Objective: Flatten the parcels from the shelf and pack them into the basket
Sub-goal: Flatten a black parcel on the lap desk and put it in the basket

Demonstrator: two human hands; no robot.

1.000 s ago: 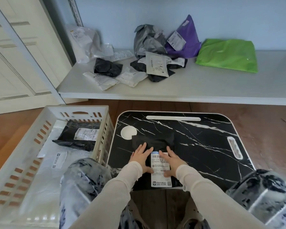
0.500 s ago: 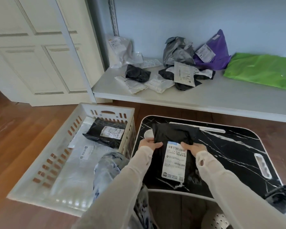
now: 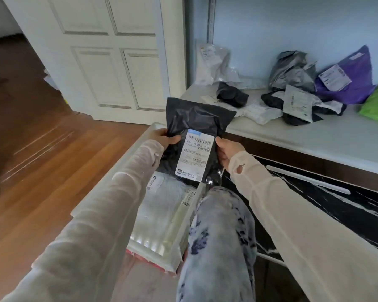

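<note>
1. The black parcel [image 3: 196,127], label toward the camera, was held in the air over the far end of the basket [image 3: 135,147]. Its top corner crossed the front edge of the shelf [image 3: 292,136] in view.
2. The left hand [image 3: 164,138] gripped its left edge and the right hand [image 3: 227,151] its right edge.
3. A white parcel [image 3: 162,203] lay flat in the basket below.
4. A patterned knee [image 3: 216,225] sat just beside the basket's right wall, with the marbled lap table [image 3: 336,203] beyond.
5. Loose parcels [image 3: 292,70] crowded the shelf.

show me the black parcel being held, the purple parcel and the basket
black parcel [image 3: 196,115]: head view, black film above its label
purple parcel [image 3: 358,66]: head view, body right of its label
basket [image 3: 129,153]: head view, left rim
</note>
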